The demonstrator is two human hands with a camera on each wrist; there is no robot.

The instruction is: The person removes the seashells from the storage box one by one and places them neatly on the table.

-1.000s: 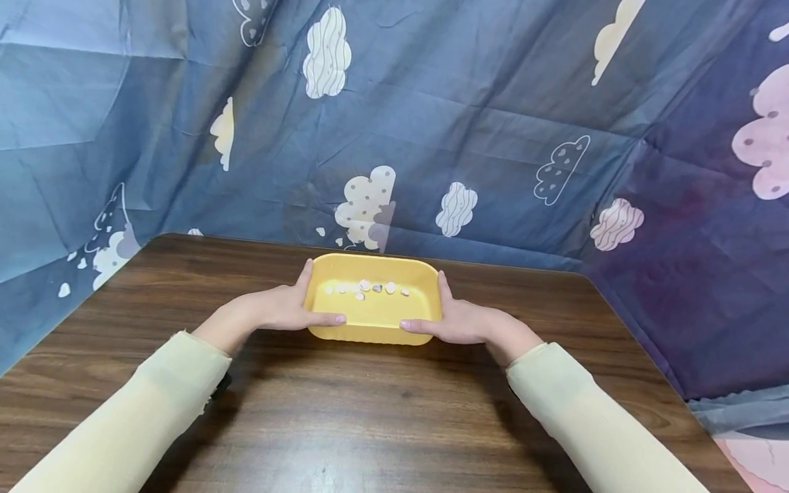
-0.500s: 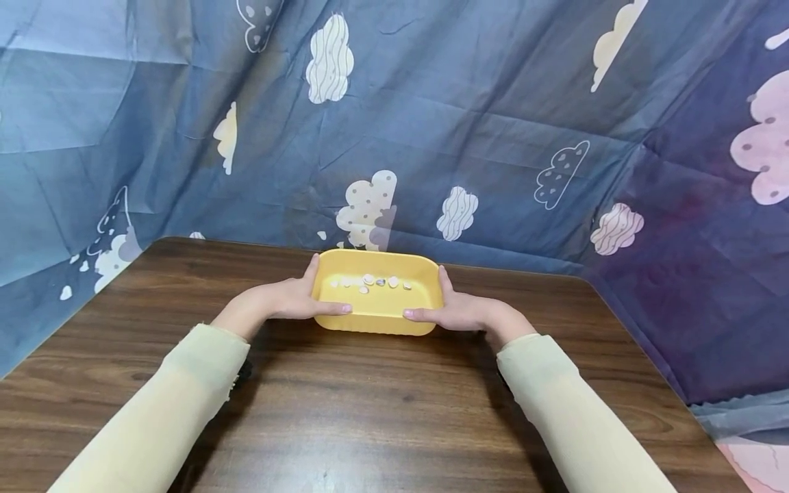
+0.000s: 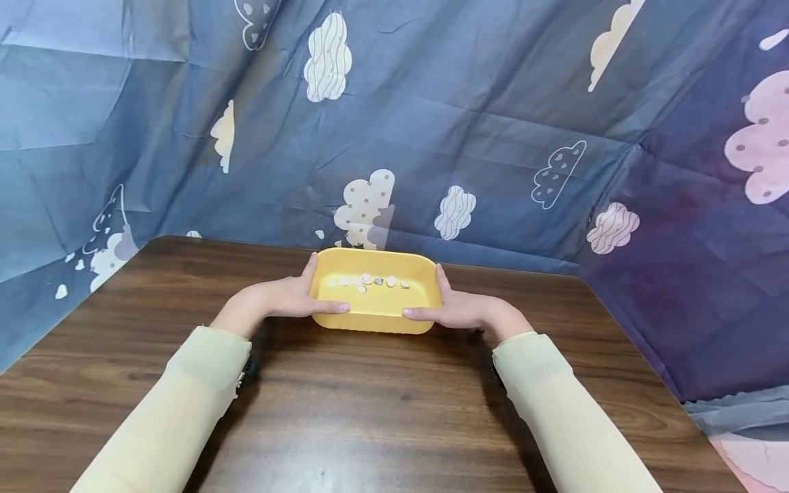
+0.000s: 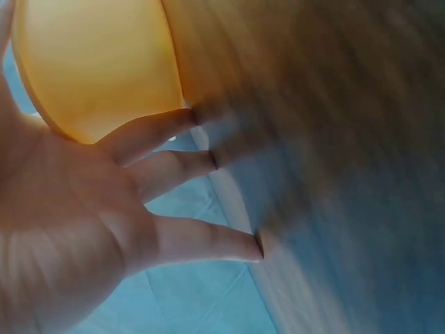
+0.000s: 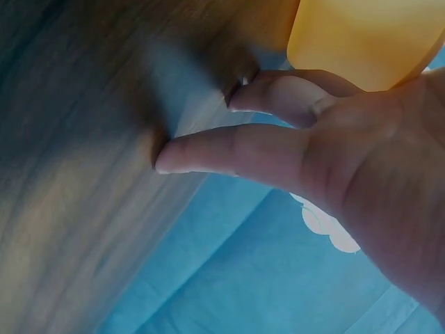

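Note:
A yellow plastic tub (image 3: 382,323) with rounded corners sits near the far edge of the table. Several small pale, shiny pieces (image 3: 391,281) lie scattered in a rough row on its floor, one of them darker; their kind is too small to tell. My left hand (image 3: 290,296) grips the tub's left end, thumb along the near wall. At the right end my right hand (image 3: 462,309) holds it the same way. Both wrist views show the tub's yellow wall (image 4: 104,62) against the hand, with the lower fingers spread and their tips at the tabletop.
The dark wood-grain table (image 3: 370,411) extends toward me and to both sides. Right behind its far edge hangs a blue curtain (image 3: 407,123) printed with clouds. Greyish and pink fabric (image 3: 758,438) shows beyond the table's right edge.
Both hands have slid the tub slightly away from me, toward the far edge, with the small pieces still inside. Over the last half second it has barely moved.

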